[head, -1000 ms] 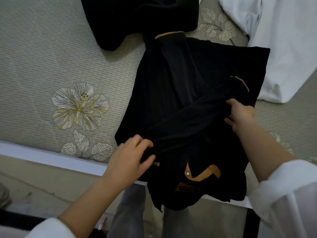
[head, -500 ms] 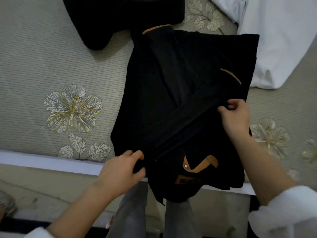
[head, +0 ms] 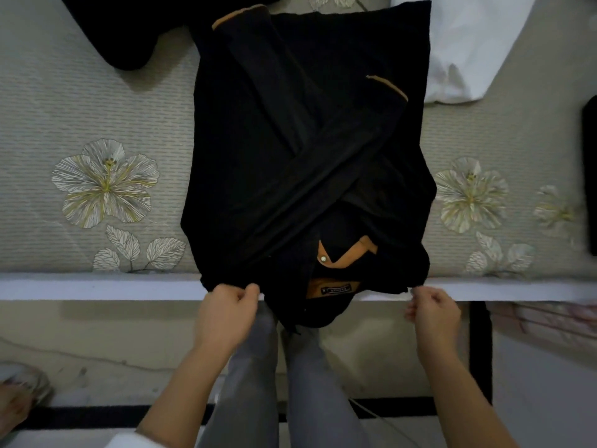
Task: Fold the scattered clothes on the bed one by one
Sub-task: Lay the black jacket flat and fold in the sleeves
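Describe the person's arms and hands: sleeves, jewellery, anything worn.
Left hand and right hand are bare: no ring, watch or glove visible. Both forearms are uncovered. A white sleeve edge shows near the left elbow; no sleeve shows on the right arm.

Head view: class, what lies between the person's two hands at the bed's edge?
In the head view, the black shirt's collar and tan label hang there over the bed edge.

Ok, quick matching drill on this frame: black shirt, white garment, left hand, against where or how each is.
1 black shirt
2 white garment
3 left hand

A lies far right on the bed
B pinches the shirt's near edge
C sleeves crossed, collar toward the person

Pairs: 1-C; 2-A; 3-B
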Demonstrator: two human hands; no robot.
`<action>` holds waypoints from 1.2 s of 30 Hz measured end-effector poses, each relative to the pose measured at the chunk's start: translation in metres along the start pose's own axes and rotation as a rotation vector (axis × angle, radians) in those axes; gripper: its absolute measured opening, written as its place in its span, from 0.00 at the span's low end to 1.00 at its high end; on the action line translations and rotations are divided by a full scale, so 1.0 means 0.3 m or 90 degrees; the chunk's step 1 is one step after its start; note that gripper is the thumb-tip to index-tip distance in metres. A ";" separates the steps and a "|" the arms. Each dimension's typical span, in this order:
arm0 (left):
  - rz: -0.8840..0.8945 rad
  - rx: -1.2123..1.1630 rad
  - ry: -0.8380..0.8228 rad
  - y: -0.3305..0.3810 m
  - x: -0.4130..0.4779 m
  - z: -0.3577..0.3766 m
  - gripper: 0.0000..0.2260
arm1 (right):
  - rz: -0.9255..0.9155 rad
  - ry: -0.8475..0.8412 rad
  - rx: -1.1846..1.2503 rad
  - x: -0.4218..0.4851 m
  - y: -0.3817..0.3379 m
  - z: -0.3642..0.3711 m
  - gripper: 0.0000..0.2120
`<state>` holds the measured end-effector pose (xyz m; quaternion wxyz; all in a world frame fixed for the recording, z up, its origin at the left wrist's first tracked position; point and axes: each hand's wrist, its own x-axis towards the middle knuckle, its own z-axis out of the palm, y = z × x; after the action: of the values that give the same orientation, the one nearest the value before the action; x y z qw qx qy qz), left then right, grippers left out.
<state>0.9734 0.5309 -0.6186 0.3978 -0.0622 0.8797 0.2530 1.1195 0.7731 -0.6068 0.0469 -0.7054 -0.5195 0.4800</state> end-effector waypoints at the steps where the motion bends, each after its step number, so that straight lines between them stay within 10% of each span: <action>1: -0.021 0.013 -0.046 -0.016 -0.013 0.037 0.21 | 0.062 -0.049 -0.004 0.001 0.034 0.003 0.05; 6: -0.141 -0.305 -0.110 0.004 -0.009 0.183 0.11 | 0.269 -0.286 0.145 0.021 0.107 0.052 0.11; 21: -0.306 -0.654 -0.032 0.022 0.015 0.293 0.06 | 0.237 -0.391 0.350 -0.006 0.067 0.071 0.08; 36: -0.300 -0.428 -0.365 -0.044 -0.208 0.149 0.07 | 0.277 -0.429 0.104 -0.051 0.158 -0.021 0.22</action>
<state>1.0497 0.5358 -0.6032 0.6280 -0.3116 0.5668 0.4328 1.1567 0.7423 -0.6205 -0.1727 -0.5958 -0.3048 0.7227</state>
